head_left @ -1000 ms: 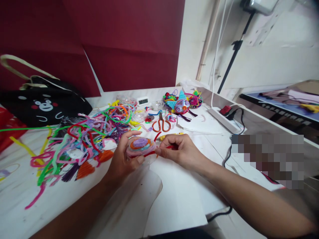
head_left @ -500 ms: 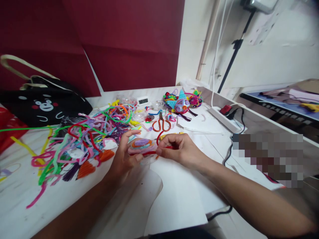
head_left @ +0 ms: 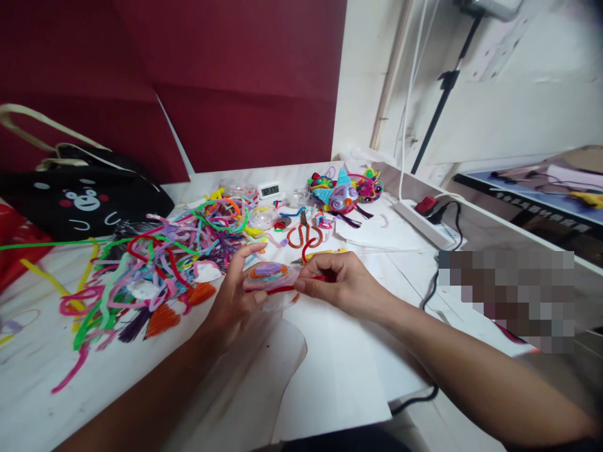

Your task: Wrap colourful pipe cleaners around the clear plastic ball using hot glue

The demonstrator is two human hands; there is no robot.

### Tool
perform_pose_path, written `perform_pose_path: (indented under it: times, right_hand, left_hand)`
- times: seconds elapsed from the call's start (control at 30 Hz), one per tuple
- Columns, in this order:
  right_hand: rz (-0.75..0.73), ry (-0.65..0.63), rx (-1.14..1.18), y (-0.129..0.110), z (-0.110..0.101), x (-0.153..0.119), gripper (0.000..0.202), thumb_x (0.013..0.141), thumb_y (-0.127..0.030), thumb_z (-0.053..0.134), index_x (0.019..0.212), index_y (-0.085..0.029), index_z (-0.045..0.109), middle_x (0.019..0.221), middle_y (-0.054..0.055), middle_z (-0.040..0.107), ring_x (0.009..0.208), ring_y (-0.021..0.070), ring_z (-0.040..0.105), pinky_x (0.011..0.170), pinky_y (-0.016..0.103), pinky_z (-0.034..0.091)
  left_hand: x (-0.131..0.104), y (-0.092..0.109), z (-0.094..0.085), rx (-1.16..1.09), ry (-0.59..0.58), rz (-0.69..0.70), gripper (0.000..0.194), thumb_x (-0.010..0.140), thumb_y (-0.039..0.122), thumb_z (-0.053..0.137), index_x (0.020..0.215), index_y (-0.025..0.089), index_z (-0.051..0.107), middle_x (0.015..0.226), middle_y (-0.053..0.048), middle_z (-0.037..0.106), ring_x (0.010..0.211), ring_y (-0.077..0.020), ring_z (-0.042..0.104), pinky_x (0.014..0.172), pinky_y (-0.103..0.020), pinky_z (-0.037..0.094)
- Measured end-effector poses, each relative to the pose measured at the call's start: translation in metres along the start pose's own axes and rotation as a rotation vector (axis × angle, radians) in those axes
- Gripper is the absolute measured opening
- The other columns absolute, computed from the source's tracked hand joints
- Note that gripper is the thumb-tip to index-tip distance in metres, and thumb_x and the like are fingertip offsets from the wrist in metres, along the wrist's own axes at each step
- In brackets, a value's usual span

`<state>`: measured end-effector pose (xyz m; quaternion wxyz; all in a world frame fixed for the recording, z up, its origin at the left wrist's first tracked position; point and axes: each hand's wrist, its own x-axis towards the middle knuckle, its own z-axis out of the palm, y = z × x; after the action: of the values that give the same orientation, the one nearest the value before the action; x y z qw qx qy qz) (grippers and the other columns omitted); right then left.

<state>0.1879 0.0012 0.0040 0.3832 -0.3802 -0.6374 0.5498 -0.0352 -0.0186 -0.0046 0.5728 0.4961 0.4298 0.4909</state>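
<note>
My left hand [head_left: 240, 289] is closed round the left side of a clear plastic ball [head_left: 279, 304] partly covered with coils of pink, orange and lilac pipe cleaner. A red pipe cleaner [head_left: 280, 289] runs along the ball's near side, under the pink rows. Between its thumb and fingers, my right hand [head_left: 330, 279] pinches this red strand at the ball's right edge. The strand's loose end curls up above the right fingers. Just beyond the hands lie orange-handled scissors [head_left: 305, 235] and a yellow-handled tool [head_left: 330, 252], partly hidden by the right hand.
A tangled heap of coloured pipe cleaners [head_left: 160, 257] with tassels [head_left: 164, 320] spreads to the left. Finished decorated balls [head_left: 343, 198] sit at the back beside a small digital timer [head_left: 269, 190]. A power strip [head_left: 424, 225] lies right, and a black bag [head_left: 85, 194] stands far left.
Above the right hand, the red strand's free end has bent over to the right into a curl. Both hands stay in nearly the same place.
</note>
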Motion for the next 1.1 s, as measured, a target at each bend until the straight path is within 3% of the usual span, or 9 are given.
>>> perform_pose_path:
  times: [0.33,0.53,0.73,0.93,1.1]
  right_hand:
    - [0.107,0.001,0.072,-0.0027,0.0024,0.0013,0.059,0.058,-0.067,0.102,0.068,-0.019,0.069,0.061,-0.003,0.059,0.057,0.0098,0.042,0.052,0.026,0.027]
    - [0.128,-0.021,0.085,-0.0015,0.0019,0.0012,0.058,0.059,-0.065,0.103,0.069,-0.019,0.069,0.058,-0.005,0.054,0.054,0.0089,0.038,0.052,0.026,0.025]
    - [0.112,-0.041,0.108,-0.0033,0.0002,0.0004,0.055,0.062,-0.063,0.102,0.070,-0.018,0.072,0.057,-0.006,0.055,0.054,0.0090,0.039,0.052,0.026,0.027]
    - [0.110,-0.013,0.096,-0.0008,0.0010,0.0012,0.054,0.061,-0.062,0.102,0.071,-0.018,0.073,0.061,-0.003,0.061,0.056,0.0096,0.043,0.052,0.026,0.029]
    - [0.117,-0.006,0.113,-0.0006,0.0014,0.0008,0.056,0.060,-0.064,0.103,0.072,-0.018,0.073,0.058,-0.005,0.057,0.053,0.0083,0.039,0.051,0.026,0.025]
  left_hand:
    - [0.0009,-0.0056,-0.0054,0.022,-0.076,0.014,0.096,0.066,0.027,0.085,0.155,0.028,0.048,0.102,-0.002,0.083,0.082,-0.0251,0.077,0.072,-0.033,0.057]
    - [-0.0008,-0.0052,-0.0034,0.012,-0.044,0.019,0.091,0.064,0.024,0.080,0.151,0.027,0.054,0.103,-0.002,0.083,0.080,-0.0235,0.075,0.067,-0.031,0.053]
    - [-0.0001,-0.0047,-0.0051,-0.055,-0.069,-0.016,0.094,0.066,0.026,0.083,0.153,0.028,0.049,0.100,-0.001,0.082,0.076,-0.0212,0.073,0.059,-0.026,0.047]
    - [0.0021,-0.0071,-0.0075,-0.060,-0.102,-0.023,0.104,0.064,0.028,0.084,0.159,0.028,0.045,0.102,-0.002,0.083,0.085,-0.0253,0.076,0.069,-0.030,0.056]
    - [-0.0038,0.0005,-0.0017,-0.087,-0.068,-0.072,0.094,0.066,0.025,0.081,0.155,0.028,0.049,0.103,-0.002,0.083,0.085,-0.0225,0.075,0.071,-0.029,0.055]
